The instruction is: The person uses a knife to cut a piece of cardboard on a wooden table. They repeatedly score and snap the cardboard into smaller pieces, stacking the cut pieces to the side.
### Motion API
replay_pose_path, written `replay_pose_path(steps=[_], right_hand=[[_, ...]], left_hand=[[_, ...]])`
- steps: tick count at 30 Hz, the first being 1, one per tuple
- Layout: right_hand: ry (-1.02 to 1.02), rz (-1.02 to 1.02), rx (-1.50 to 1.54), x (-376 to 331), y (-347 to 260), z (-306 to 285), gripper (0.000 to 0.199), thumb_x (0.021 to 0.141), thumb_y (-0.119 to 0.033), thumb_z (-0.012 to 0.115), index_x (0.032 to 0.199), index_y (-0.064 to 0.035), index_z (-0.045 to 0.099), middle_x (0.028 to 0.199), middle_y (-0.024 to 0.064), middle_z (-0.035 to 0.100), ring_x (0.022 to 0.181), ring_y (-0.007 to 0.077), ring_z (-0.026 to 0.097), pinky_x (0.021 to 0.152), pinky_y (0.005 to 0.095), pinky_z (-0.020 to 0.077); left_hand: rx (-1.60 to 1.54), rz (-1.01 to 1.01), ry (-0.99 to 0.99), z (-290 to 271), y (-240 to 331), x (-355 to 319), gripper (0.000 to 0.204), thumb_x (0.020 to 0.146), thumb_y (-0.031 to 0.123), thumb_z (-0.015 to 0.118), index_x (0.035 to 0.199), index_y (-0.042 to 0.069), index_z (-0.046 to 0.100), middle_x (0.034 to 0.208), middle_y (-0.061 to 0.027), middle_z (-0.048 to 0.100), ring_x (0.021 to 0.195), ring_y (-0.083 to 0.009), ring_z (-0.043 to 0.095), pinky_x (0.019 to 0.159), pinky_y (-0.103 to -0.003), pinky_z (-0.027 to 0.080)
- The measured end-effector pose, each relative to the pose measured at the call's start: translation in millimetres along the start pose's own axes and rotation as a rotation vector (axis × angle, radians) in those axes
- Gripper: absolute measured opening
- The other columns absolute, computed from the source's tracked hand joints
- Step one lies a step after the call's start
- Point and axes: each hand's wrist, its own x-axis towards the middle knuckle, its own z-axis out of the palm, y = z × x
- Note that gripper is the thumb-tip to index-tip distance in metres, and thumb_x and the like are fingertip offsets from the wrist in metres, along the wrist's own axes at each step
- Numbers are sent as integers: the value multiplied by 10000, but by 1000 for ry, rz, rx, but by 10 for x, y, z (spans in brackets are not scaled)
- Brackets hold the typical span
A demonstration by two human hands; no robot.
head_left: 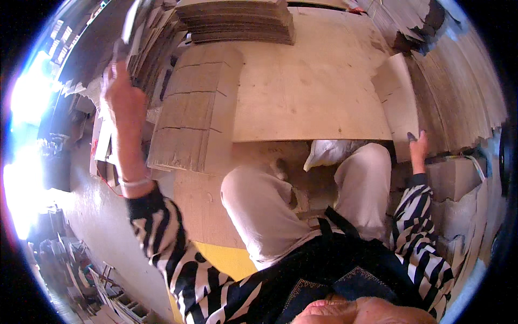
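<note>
My left hand [124, 94] is raised at the upper left, closed round the dark handle of what looks like a knife [129, 24], its long pale blade pointing up and away. Motion blurs both. At the right edge of the wooden board [313, 81], my right hand [418, 147] grips the near end of a cardboard sheet [399, 100], thumb on top. The sheet stands tilted against a row of upright cardboard, and short slits show in its left edge. Left of the board lies a stack of slit cardboard [186, 108], below and right of my left hand.
A flat cardboard pile [234, 21] sits at the board's far edge. Upright cardboard sheets [458, 86] line the right side. A white bag [329, 153] shows under the board, between my knees. Cardboard scraps [108, 291] lie on the floor at lower left.
</note>
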Motion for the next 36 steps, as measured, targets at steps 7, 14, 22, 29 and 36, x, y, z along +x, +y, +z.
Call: replay_pose_path(steps=[7,14,22,29,36], right_hand=[[100,67,35,222,413,-197,409,912,-367,586,1034,21,632,949,264,657,905,422,621,806,430,466],[181,28,6,219,-14,-687,306,906,-252,596,1038,22,632,915,239,671,804,365,632,758,406,480],[26,28,-70,397,332,-6,267,853,-102,512,1068,7,624,937,214,660,864,350,609,791,389,468],[141,-193,-71,418,-607,-496,232,925,-204,530,1040,-13,592,1009,246,616,943,447,567,790,474,453],[-112,-520,344,159,-2222,-386,228,805,-47,573,1032,-41,564,882,251,611,852,464,585,674,493,462]], left_hand=[[533,-71,-305,1185,-1495,300,413,844,124,554,1253,180,535,1349,-108,512,1199,-324,531,938,-546,432],[405,-72,-67,1522,-638,72,409,759,88,600,1167,110,584,1297,-148,542,1155,-376,544,960,-486,442],[40,21,-535,2578,1373,-456,252,822,214,593,1033,92,655,1151,-98,569,1079,-300,553,809,-545,454],[315,88,-316,2870,1398,-610,386,799,346,667,1139,163,662,1284,-49,515,1236,-230,467,882,-608,401],[-293,-148,-847,2365,1810,-804,218,814,152,575,982,99,702,957,-61,689,968,-248,623,802,-494,449]])
